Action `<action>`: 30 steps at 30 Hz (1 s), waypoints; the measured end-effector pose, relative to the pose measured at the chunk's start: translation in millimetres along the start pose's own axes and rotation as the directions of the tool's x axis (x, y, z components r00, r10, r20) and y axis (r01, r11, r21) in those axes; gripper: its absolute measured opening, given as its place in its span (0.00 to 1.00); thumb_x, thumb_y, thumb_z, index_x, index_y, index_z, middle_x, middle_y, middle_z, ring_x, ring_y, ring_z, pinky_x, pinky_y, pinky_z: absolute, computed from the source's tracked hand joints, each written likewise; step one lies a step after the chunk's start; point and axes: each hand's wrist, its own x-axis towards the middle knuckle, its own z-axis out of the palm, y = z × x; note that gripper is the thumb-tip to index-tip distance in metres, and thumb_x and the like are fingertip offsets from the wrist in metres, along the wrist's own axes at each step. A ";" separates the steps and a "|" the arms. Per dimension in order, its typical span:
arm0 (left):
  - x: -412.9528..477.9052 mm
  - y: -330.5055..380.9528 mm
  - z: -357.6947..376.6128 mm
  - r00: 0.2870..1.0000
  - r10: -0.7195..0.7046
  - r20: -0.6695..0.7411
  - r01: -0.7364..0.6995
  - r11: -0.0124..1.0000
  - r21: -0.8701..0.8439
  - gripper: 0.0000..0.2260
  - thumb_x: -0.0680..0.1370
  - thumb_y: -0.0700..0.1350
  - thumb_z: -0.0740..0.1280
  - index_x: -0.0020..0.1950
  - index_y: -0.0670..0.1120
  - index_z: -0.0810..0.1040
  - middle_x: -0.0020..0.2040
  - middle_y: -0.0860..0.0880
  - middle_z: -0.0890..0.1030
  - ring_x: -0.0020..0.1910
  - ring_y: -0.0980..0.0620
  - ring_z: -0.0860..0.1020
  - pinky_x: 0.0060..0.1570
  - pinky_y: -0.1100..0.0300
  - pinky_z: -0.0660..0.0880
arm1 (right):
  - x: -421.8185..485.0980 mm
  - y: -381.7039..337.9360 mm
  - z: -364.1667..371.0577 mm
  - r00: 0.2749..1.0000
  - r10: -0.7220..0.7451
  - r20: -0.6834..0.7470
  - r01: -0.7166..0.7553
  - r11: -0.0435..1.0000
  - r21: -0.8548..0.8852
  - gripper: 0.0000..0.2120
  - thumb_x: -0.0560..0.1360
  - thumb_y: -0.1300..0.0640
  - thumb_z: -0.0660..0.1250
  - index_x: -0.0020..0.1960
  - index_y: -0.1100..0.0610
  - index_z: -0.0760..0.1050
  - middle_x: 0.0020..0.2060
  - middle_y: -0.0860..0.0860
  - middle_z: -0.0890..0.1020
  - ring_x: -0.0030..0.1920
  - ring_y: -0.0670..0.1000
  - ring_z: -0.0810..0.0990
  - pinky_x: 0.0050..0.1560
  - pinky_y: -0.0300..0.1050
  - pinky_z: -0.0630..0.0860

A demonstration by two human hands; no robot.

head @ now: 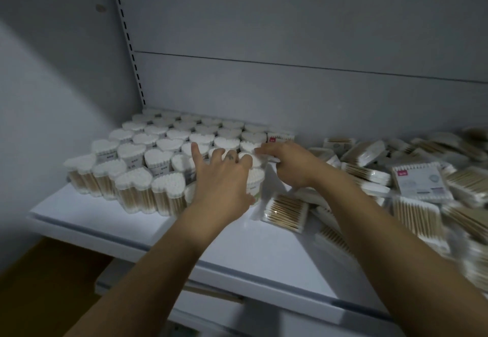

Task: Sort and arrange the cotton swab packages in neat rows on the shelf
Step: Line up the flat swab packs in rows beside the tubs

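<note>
Left hand (224,178) grips, right hand (287,163) touches heart-shaped tubs (155,157) of cotton swabs (167,180).

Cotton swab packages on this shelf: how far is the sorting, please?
Done: heart-shaped boxes stand in tight rows at the left of the shelf. In hand: the left hand grips the end box at the block's right edge; the right hand reaches the tops beside it, its grip blurred. Left: flat packs lie heaped on the right, unsorted.
</note>
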 end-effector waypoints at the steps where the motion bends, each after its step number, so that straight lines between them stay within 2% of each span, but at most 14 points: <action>1: 2.5 -2.9 -3.5 1.000 0.002 0.012 -0.002 1.000 -0.019 0.28 0.70 0.61 0.70 0.67 0.54 0.68 0.65 0.50 0.73 0.71 0.46 0.63 0.69 0.32 0.38 | -4.0 0.1 -1.0 1.000 0.001 -0.026 -0.002 1.000 -0.020 0.33 0.73 0.66 0.57 0.75 0.46 0.61 0.74 0.50 0.66 0.73 0.55 0.63 0.72 0.54 0.61; 4: 9.9 -5.1 -17.4 0.997 0.060 -0.049 -0.063 0.996 -0.063 0.29 0.71 0.63 0.69 0.68 0.55 0.67 0.68 0.51 0.72 0.71 0.48 0.63 0.71 0.36 0.42 | -31.3 6.2 -13.8 0.985 0.041 -0.170 -0.055 0.995 -0.078 0.31 0.76 0.60 0.61 0.76 0.42 0.58 0.76 0.48 0.61 0.74 0.55 0.60 0.72 0.56 0.55; 7: 14.9 20.1 -29.4 0.976 0.179 -0.128 -0.194 0.973 -0.122 0.27 0.72 0.64 0.64 0.68 0.54 0.69 0.67 0.51 0.73 0.69 0.48 0.66 0.73 0.41 0.47 | -80.9 21.1 -30.1 0.955 0.079 -0.287 -0.103 0.992 -0.069 0.27 0.77 0.58 0.63 0.73 0.43 0.64 0.75 0.47 0.63 0.73 0.54 0.61 0.72 0.53 0.53; 11: 9.1 97.0 -28.9 0.944 0.283 -0.172 -0.321 0.906 -0.276 0.21 0.74 0.62 0.65 0.64 0.54 0.73 0.62 0.53 0.76 0.65 0.50 0.69 0.68 0.50 0.56 | -160.5 55.4 -46.1 0.920 0.169 -0.354 -0.200 0.978 -0.055 0.25 0.76 0.61 0.63 0.71 0.45 0.68 0.73 0.48 0.66 0.72 0.52 0.63 0.73 0.54 0.54; 14: 0.8 166.6 -23.7 0.924 0.364 -0.113 -0.375 0.815 -0.441 0.21 0.74 0.62 0.66 0.64 0.57 0.73 0.64 0.55 0.74 0.66 0.52 0.69 0.65 0.52 0.60 | -223.2 91.3 -55.7 0.879 0.252 -0.406 -0.286 0.958 -0.024 0.24 0.76 0.60 0.65 0.71 0.47 0.70 0.72 0.49 0.68 0.72 0.52 0.63 0.73 0.55 0.54; 16: -2.4 208.6 -23.6 0.896 0.434 -0.094 -0.421 0.764 -0.489 0.21 0.74 0.62 0.66 0.65 0.58 0.73 0.65 0.56 0.73 0.67 0.53 0.68 0.65 0.53 0.59 | -263.7 116.8 -58.4 0.838 0.313 -0.446 -0.343 0.939 0.014 0.23 0.76 0.58 0.66 0.70 0.48 0.71 0.71 0.49 0.70 0.71 0.52 0.65 0.72 0.56 0.57; 19: -7.2 264.8 -26.6 0.862 0.487 -0.142 -0.486 0.711 -0.509 0.21 0.74 0.62 0.65 0.65 0.58 0.72 0.65 0.57 0.74 0.64 0.54 0.67 0.61 0.56 0.58 | -320.5 157.8 -62.4 0.747 0.417 -0.519 -0.448 0.891 0.070 0.20 0.76 0.59 0.66 0.68 0.50 0.73 0.68 0.49 0.73 0.69 0.54 0.68 0.69 0.55 0.64; 22: -19.5 312.7 -25.3 0.840 0.516 -0.168 -0.525 0.693 -0.493 0.21 0.74 0.61 0.65 0.65 0.58 0.72 0.65 0.57 0.73 0.64 0.54 0.66 0.61 0.54 0.59 | -362.5 190.7 -64.2 0.654 0.472 -0.591 -0.528 0.844 0.089 0.18 0.74 0.58 0.69 0.63 0.52 0.76 0.61 0.52 0.79 0.61 0.57 0.75 0.61 0.50 0.69; 24: -28.0 337.5 -20.8 0.829 0.538 -0.153 -0.545 0.714 -0.440 0.21 0.75 0.61 0.64 0.66 0.58 0.71 0.65 0.57 0.72 0.66 0.54 0.64 0.63 0.53 0.57 | -378.9 203.5 -60.8 0.661 0.499 -0.560 -0.575 0.817 0.049 0.20 0.73 0.49 0.69 0.64 0.50 0.75 0.61 0.51 0.78 0.62 0.57 0.74 0.61 0.54 0.69; 26: -34.3 355.8 -16.7 0.826 0.548 -0.133 -0.552 0.738 -0.389 0.22 0.75 0.61 0.64 0.68 0.58 0.69 0.66 0.56 0.71 0.67 0.53 0.62 0.62 0.53 0.53 | -388.6 212.1 -53.4 0.700 0.567 -0.434 -0.629 0.777 0.000 0.28 0.71 0.39 0.66 0.69 0.44 0.69 0.68 0.48 0.72 0.67 0.54 0.69 0.66 0.55 0.65; 28: -39.0 370.8 -15.9 0.827 0.548 -0.120 -0.552 0.756 -0.351 0.22 0.76 0.61 0.64 0.69 0.59 0.68 0.67 0.56 0.71 0.67 0.52 0.62 0.59 0.54 0.52 | -394.8 221.1 -43.8 0.712 0.611 -0.346 -0.645 0.764 0.021 0.31 0.71 0.39 0.67 0.72 0.39 0.63 0.71 0.47 0.67 0.67 0.53 0.68 0.65 0.52 0.67; 30: -43.1 383.0 -15.3 0.837 0.535 -0.116 -0.541 0.775 -0.327 0.22 0.76 0.60 0.63 0.69 0.59 0.66 0.67 0.56 0.71 0.66 0.52 0.63 0.58 0.53 0.53 | -398.5 229.2 -34.7 0.706 0.613 -0.355 -0.627 0.774 0.091 0.32 0.72 0.44 0.69 0.72 0.37 0.60 0.72 0.46 0.66 0.63 0.54 0.73 0.59 0.48 0.72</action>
